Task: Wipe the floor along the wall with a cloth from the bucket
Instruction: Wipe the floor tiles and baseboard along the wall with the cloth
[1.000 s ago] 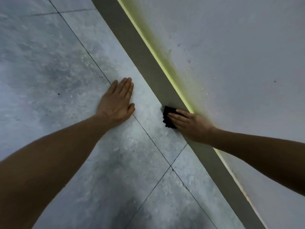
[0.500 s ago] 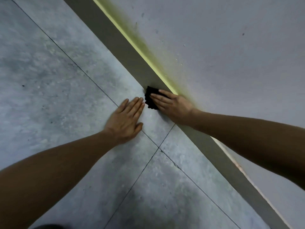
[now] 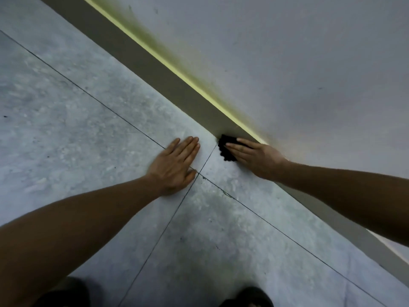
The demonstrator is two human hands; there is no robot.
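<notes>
A small black cloth (image 3: 224,147) lies on the grey tiled floor (image 3: 88,134) where it meets the grey skirting board (image 3: 177,85). My right hand (image 3: 256,155) presses flat on the cloth, fingers stretched over it, so only its left edge shows. My left hand (image 3: 174,165) rests palm down on the tiles just left of the cloth, fingers together, holding nothing. No bucket is in view.
The white wall (image 3: 287,52) rises above the skirting, with a yellow-green stain (image 3: 199,85) along its base. Dark grout lines (image 3: 205,177) cross under my left hand. My two dark shoes (image 3: 247,298) show at the bottom edge.
My right hand has slid the cloth along the skirting. My left hand has shifted along the floor to stay beside it. The view has tilted so my shoes now show.
</notes>
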